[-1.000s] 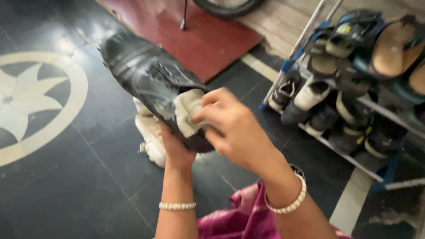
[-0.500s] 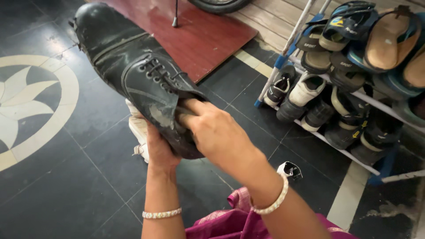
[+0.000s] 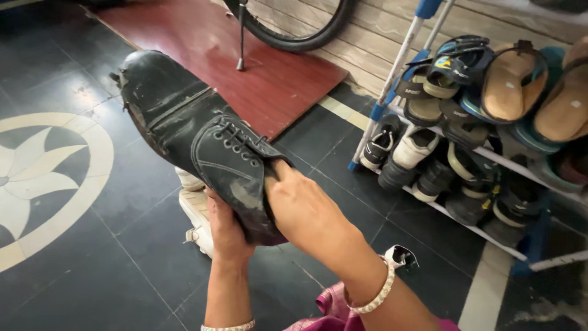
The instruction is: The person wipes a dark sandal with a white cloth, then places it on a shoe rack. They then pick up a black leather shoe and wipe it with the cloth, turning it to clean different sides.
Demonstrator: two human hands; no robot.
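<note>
A scuffed, dusty black lace-up shoe [image 3: 184, 125] is held up over the floor, toe pointing away to the upper left. My left hand [image 3: 225, 236] cups it from below at the heel. My right hand [image 3: 309, 214] comes from the right, its fingers pushed into the shoe's opening and hidden there. No cloth shows now, and I cannot tell what those fingers hold. Both wrists wear beaded bracelets.
A white shoe [image 3: 195, 214] lies on the dark tiled floor under the black one. A metal shoe rack [image 3: 392, 83] full of sandals and sneakers stands at right. A red mat [image 3: 278, 70], a bicycle wheel [image 3: 294, 37] and its kickstand [image 3: 241, 37] are behind.
A white cloth seen in my right hand at the shoe's opening has gone out of sight as the fingers pushed inside. The shoe has tilted, laces now facing up.
</note>
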